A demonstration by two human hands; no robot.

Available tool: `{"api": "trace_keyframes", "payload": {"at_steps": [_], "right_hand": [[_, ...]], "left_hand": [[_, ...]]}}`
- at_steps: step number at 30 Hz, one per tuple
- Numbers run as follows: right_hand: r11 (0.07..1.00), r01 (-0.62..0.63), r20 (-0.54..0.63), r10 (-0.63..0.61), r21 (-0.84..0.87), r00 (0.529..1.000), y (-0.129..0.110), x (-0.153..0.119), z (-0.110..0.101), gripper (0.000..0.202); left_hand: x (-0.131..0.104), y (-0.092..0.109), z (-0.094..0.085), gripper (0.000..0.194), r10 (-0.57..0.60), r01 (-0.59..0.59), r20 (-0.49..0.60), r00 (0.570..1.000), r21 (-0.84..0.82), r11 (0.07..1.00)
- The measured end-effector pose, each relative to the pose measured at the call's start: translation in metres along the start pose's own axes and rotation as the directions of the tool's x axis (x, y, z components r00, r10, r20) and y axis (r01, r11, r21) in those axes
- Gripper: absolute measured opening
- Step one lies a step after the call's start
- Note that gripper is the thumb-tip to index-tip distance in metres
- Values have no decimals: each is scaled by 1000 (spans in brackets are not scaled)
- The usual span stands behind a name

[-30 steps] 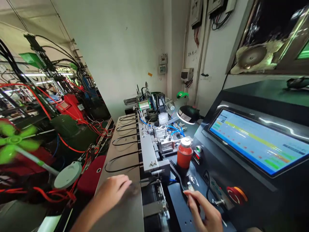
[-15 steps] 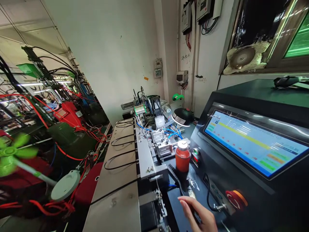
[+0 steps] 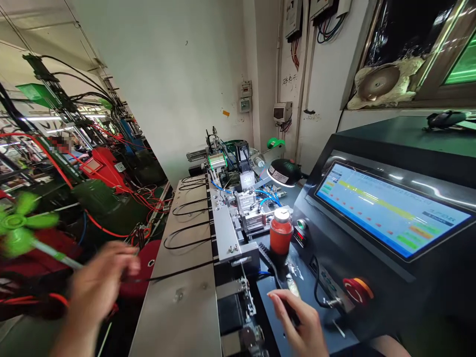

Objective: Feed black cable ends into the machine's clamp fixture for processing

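My left hand [image 3: 100, 280], smeared by motion, hovers left of the long flat metal plate [image 3: 182, 307], fingers curled. A thin black cable [image 3: 178, 273] crosses the plate and runs over its edge toward this hand; the blur hides whether the fingers hold it. Low in the view, my right hand [image 3: 299, 320] is above the dark machine bed [image 3: 273, 317], thumb and forefinger closed in a pinch. What lies between them, if anything, cannot be made out. Beyond this hand are a black-handled brush [image 3: 269, 263] and a red jar with a whitish lid [image 3: 281, 235].
A console with a lit touchscreen [image 3: 390, 208] and a red emergency stop button [image 3: 357, 290] stands on the right. Metal cylinders with blue hoses [image 3: 269, 196] and a black lamp [image 3: 284, 172] lie ahead. Looped cables [image 3: 188, 243] rest on the plate. A green fan [image 3: 22, 223] stands left.
My left hand has come into view from the left. The cable's near part now runs more level toward it. My right hand stays pinched, shifted slightly left in the view.
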State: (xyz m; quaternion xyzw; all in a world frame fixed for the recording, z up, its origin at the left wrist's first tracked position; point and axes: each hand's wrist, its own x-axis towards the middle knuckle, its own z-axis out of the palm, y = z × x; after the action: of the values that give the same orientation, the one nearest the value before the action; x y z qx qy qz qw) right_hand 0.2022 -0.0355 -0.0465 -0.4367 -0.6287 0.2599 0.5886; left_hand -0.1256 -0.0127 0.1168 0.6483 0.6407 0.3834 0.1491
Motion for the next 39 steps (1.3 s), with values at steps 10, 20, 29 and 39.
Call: {"api": "trace_keyframes", "payload": {"at_steps": [10, 20, 29, 39], "right_hand": [[967, -233, 186, 211, 106, 960, -15, 0, 1, 24], [959, -247, 215, 214, 140, 953, -12, 2, 16, 27], [998, 39, -274, -50, -47, 960, -17, -10, 45, 18], [984, -176, -114, 179, 31, 977, 2, 0, 26, 26]], "left_hand": [[-41, 41, 161, 24, 239, -150, 525, 817, -206, 967], [-43, 33, 156, 21, 298, -262, 521, 800, -143, 954], [-61, 42, 168, 26, 131, 1, 504, 853, -253, 967], [-39, 25, 162, 26, 78, -118, 462, 883, 57, 991]]}}
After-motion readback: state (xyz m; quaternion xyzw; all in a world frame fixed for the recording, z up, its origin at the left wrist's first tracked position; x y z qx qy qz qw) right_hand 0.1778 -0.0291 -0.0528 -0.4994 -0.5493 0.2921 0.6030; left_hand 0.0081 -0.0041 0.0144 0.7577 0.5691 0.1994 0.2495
